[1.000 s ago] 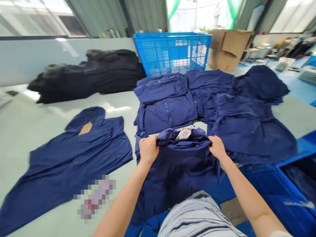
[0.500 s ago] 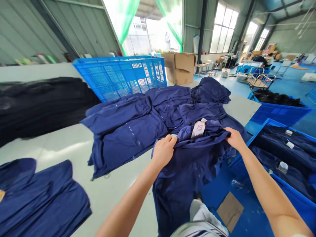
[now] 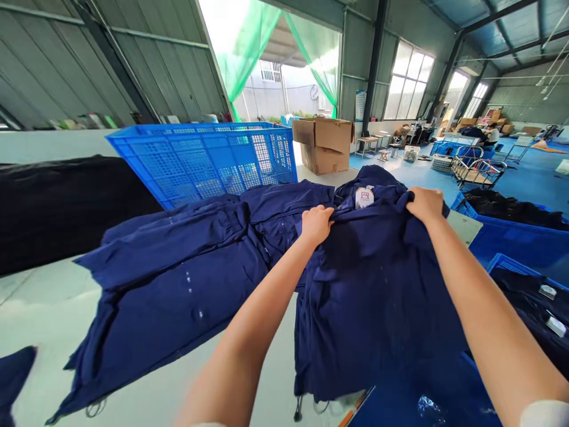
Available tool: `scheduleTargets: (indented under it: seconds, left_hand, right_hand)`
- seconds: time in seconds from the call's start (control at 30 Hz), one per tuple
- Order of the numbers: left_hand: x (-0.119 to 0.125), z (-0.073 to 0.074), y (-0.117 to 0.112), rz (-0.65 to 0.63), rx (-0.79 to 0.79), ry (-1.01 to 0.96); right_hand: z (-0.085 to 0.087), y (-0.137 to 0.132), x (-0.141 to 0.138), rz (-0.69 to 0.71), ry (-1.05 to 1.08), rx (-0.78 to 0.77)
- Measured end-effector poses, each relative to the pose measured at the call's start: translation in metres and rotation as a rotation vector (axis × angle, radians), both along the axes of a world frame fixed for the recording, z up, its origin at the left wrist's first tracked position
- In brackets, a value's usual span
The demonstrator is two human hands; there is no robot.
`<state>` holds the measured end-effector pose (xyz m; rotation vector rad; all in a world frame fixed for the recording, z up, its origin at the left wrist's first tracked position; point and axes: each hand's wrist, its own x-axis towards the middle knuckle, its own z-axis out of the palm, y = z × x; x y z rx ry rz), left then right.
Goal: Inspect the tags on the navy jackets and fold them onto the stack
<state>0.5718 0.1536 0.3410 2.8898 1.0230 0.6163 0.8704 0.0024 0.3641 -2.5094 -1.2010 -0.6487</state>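
Note:
A navy jacket [image 3: 377, 296] hangs spread between my two hands, its lower edge dropping past the table's edge with a dark cord showing at the hem. My left hand [image 3: 317, 225] grips the jacket's upper edge on the left, fingers closed. On the other side my right hand [image 3: 425, 204] is closed around the same edge. A white hang tag [image 3: 364, 197] with a red mark sits at the neck, between the hands. More navy jackets [image 3: 169, 284] lie flat on the pale table [image 3: 275, 385] to the left, partly overlapping.
Behind the jackets stands a blue mesh crate [image 3: 204, 160], with a cardboard box [image 3: 326, 148] to its right. A black cloth pile [image 3: 66, 207] lies at left. On the right, a blue crate [image 3: 520, 237] holds black clothes; nearer are tagged dark garments [image 3: 528, 296]. Clear plastic [image 3: 430, 409] lies below.
Both hands have moved up a little, lifting the jacket's upper edge; its front now hangs flatter and wider. My view has shifted, and the flat jackets look closer.

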Motion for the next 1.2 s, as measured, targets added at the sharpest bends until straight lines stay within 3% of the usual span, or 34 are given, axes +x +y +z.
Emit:
scheduleTargets:
  seconds: [0.03, 0.1, 0.2, 0.27, 0.33, 0.43, 0.5, 0.6, 0.77, 1.0, 1.1, 1.2]
  left_hand:
    - [0.015, -0.012, 0.006, 0.082, 0.05, -0.035]
    - [0.036, -0.05, 0.01, 0.163, 0.098, -0.058]
    - [0.045, -0.121, 0.004, 0.059, -0.014, 0.088]
    - [0.043, -0.163, 0.002, 0.055, -0.114, 0.179]
    - [0.042, -0.191, 0.004, 0.081, -0.209, 0.249]
    - [0.045, -0.208, 0.012, 0.085, -0.288, 0.307]
    - [0.048, -0.21, 0.016, 0.081, -0.3, 0.313]
    - [0.041, -0.211, 0.014, 0.065, -0.28, 0.277]
    - [-0.008, -0.221, -0.005, 0.022, -0.254, 0.193]
    - [-0.128, -0.219, -0.033, 0.122, -0.321, 0.164]
    - [-0.195, -0.222, -0.051, 0.204, -0.392, 0.131]
    - [-0.269, -0.234, -0.078, 0.317, -0.475, 0.076]
  right_hand:
    - [-0.014, 0.019, 0.007, -0.016, -0.021, 0.006]
    - [-0.058, 0.048, 0.014, -0.026, 0.012, -0.009]
    - [-0.144, 0.071, 0.013, 0.059, 0.3, -0.201]
    - [-0.197, 0.077, 0.01, 0.129, 0.471, -0.318]
    - [-0.237, 0.078, 0.006, 0.151, 0.569, -0.359]
    - [-0.27, 0.078, 0.003, 0.13, 0.599, -0.33]
    - [-0.274, 0.078, 0.003, 0.123, 0.589, -0.325]
    - [-0.266, 0.077, 0.001, 0.133, 0.565, -0.335]
    - [-0.242, 0.073, -0.03, 0.194, 0.428, -0.307]
    - [-0.225, 0.067, -0.15, 0.623, 0.239, -0.273]
    - [-0.233, 0.059, -0.215, 0.826, 0.237, -0.27]
    - [-0.251, 0.047, -0.287, 0.99, 0.273, -0.326]
